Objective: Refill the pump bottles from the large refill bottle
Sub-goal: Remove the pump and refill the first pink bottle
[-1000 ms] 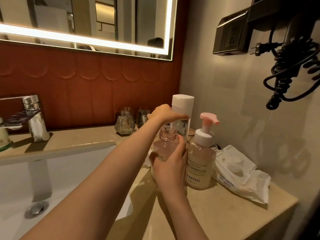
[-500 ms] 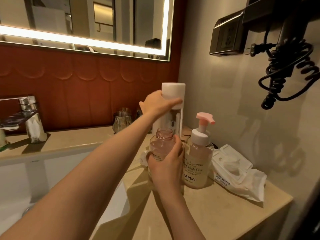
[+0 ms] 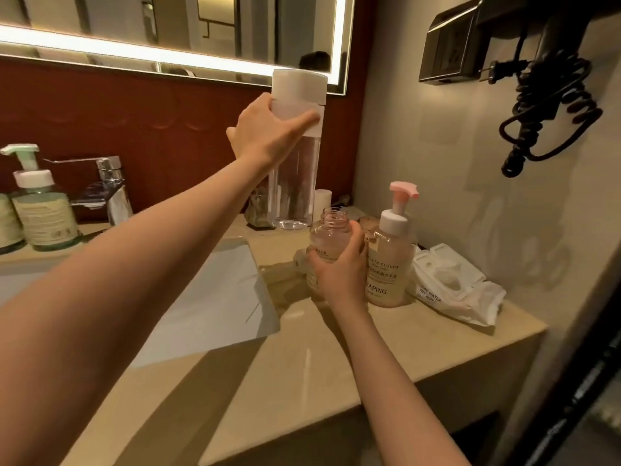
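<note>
My left hand (image 3: 265, 132) grips the tall clear refill bottle (image 3: 295, 183) just under its white cap and holds it upright above the counter. My right hand (image 3: 339, 274) is wrapped around a small pinkish bottle (image 3: 331, 233) with an open neck and no pump, standing on the counter just right of the refill bottle's base. Next to it on the right stands a second pinkish bottle (image 3: 389, 264) with a pink-and-white pump fitted.
A white sink basin (image 3: 208, 297) is set into the beige counter (image 3: 336, 358), with a chrome tap (image 3: 107, 186) and a green pump bottle (image 3: 40, 210) at the left. A wet-wipes pack (image 3: 453, 287) lies at the right. A coiled hairdryer cord (image 3: 551, 109) hangs on the wall.
My left hand has lifted the refill bottle from the counter up and clear of it. My right hand stays on the open small bottle.
</note>
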